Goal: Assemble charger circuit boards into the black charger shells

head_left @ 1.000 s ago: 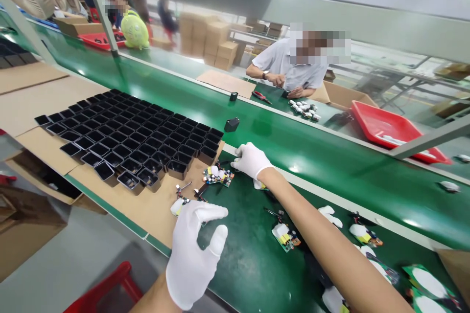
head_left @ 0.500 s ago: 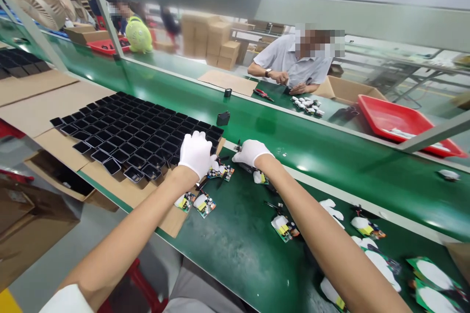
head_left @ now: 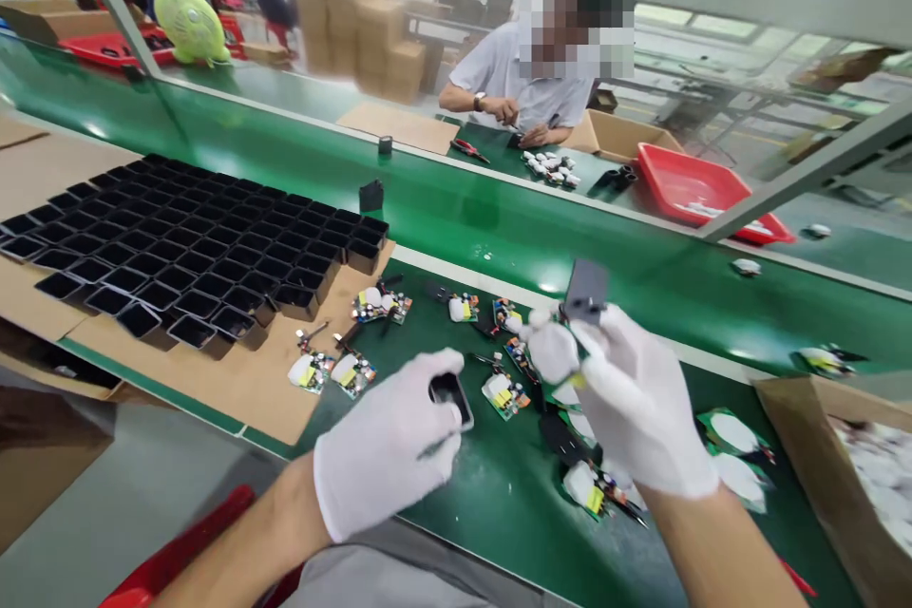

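My left hand (head_left: 385,446), in a white glove, grips a small black plastic case (head_left: 462,402) whose open end faces right. My gloved right hand (head_left: 641,408) is raised above the bench and pinches a circuit board (head_left: 554,353) bearing a white blob, with a black plastic end piece (head_left: 587,283) standing up from the fingers. Beneath and between the hands, several circuit boards (head_left: 504,393) with white and yellow parts lie on the green bench (head_left: 491,494). Rows of open black cases (head_left: 199,261) stand on cardboard at the left.
Behind the bench runs a green conveyor (head_left: 456,218) carrying a black case (head_left: 371,197). Across it, a person (head_left: 517,76) handles a small dark part beside a red tray (head_left: 691,180). A cardboard box (head_left: 798,437) with white items stands at the right.
My left hand has moved from the rows of cases toward me, now with a case in it. My right hand has come back and right, lifting a board with its black end piece.
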`<state>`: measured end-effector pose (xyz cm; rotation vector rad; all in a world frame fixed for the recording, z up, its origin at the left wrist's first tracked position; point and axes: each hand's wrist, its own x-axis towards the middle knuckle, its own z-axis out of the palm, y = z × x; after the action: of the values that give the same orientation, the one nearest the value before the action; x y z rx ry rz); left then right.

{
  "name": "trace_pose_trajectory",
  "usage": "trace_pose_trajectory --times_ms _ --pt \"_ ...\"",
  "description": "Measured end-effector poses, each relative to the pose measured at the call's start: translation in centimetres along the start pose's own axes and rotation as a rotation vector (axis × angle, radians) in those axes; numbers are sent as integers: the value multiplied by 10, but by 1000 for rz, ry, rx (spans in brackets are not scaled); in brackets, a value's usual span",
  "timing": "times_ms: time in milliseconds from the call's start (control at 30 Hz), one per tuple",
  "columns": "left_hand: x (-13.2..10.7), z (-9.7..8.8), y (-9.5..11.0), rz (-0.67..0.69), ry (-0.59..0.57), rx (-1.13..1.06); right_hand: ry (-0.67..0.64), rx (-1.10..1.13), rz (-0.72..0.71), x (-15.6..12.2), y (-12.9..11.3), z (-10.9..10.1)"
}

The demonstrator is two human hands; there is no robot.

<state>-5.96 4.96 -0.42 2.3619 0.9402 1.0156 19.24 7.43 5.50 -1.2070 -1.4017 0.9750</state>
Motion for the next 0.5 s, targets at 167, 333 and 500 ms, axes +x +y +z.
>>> trace_pose_trajectory --times_ms 167,333,500 --pt "-38 56 3 -154 -167 -131 46 -15 28 -94 24 -4" --pt "-45 67 -5 -444 -140 -144 120 176 146 -138 52 6" --pt "-37 54 7 -434 -154 -253 221 242 145 -154 63 3"
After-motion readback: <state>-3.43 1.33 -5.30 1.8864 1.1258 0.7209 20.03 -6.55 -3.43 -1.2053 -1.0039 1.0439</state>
